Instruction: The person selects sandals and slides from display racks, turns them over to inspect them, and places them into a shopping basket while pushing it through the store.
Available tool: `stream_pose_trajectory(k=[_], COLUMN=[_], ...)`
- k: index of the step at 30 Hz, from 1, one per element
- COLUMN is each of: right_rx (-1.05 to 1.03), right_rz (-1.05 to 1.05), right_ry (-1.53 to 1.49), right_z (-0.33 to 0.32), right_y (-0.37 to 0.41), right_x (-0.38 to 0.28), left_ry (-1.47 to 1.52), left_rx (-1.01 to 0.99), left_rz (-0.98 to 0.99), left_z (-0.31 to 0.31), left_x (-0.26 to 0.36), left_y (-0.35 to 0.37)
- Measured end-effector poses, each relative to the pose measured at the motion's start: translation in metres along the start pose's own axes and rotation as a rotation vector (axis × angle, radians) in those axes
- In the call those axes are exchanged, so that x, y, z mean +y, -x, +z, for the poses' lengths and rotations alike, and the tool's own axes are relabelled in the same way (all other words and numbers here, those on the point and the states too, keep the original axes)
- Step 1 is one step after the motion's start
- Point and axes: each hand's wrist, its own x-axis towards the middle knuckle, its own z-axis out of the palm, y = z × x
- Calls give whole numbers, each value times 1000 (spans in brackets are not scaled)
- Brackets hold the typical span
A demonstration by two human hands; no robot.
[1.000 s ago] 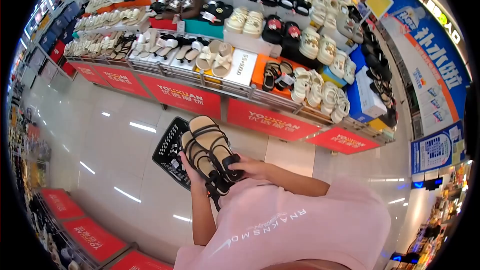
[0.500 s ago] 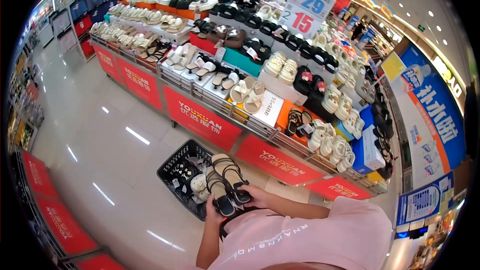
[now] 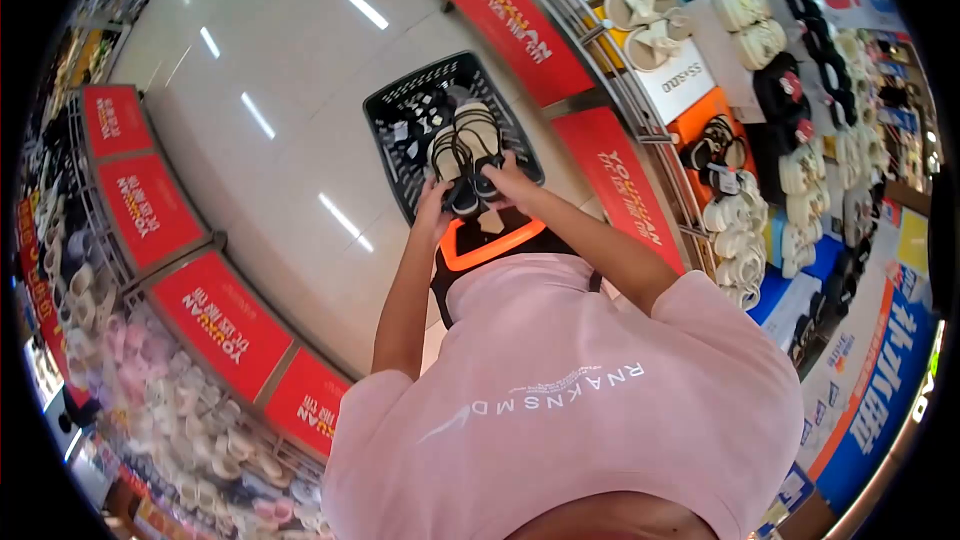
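A pair of strappy sandals (image 3: 478, 135) with beige insoles and black straps is in both my hands, toes pointing away from me. My left hand (image 3: 432, 205) is closed on the heel end of the left sandal. The other sandal's heel is gripped by my right hand (image 3: 508, 182). Beneath and around the pair is a black shopping basket (image 3: 374, 145). Dark items with white bits (image 3: 425, 115) lie inside it; the sandals hide part of the contents. The basket's orange handle (image 3: 490, 252) is near my waist.
To the right runs a display stand with several shoes and sandals (image 3: 655, 20) on boxes, behind a metal rail (image 3: 640, 105). Red printed panels (image 3: 515, 20) cover its side. Another stand with red panels (image 3: 215, 310) and piled shoes (image 3: 200, 420) is at left. Pale shiny floor (image 3: 290, 50) lies between.
My view has tilted down and turned toward the basket. The sandals, held beside and partly over the basket before, are now over its inside, still in both hands.
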Motion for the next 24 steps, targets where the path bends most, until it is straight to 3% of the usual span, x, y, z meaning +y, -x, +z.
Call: stream_pose_trajectory(k=[3,5,7,11,15,16,17,19,20,21,24], right_rx=[-62,-99,-162,-156,-154,-9,-15,-10,-20,-27,-140], right_rz=[69,141,200,300,165,-177,-123,-17,9,28,-212], right_ry=[-33,25,140,67,291,509,645,785,828,868,920], right_z=[-1,-2,-5,2,6,8,6,8,9,8,0], right_y=[-52,-94,-116,-151,-163,-205,-202,-190,-186,-191,-179], right_x=[-1,10,15,38,44,93,86,74,73,80,91], left_ry=[-4,-176,-374,-221,-154,-119,-214,-574,-591,-702,-990], left_rx=[101,259,318,333,325,227,208,370,339,308,227], left_rz=[-10,33,-50,-70,-35,31,-19,-131,-71,-154,-49], left_z=[-29,-42,-48,-54,-97,-120,-92,-99,-99,-84,-70], left_x=[-21,-34,-34,-46,-80,-102,-81,-98,-102,-82,-71], left_y=[-63,-99,-103,-105,-126,-148,-129,-152,-154,-145,-135])
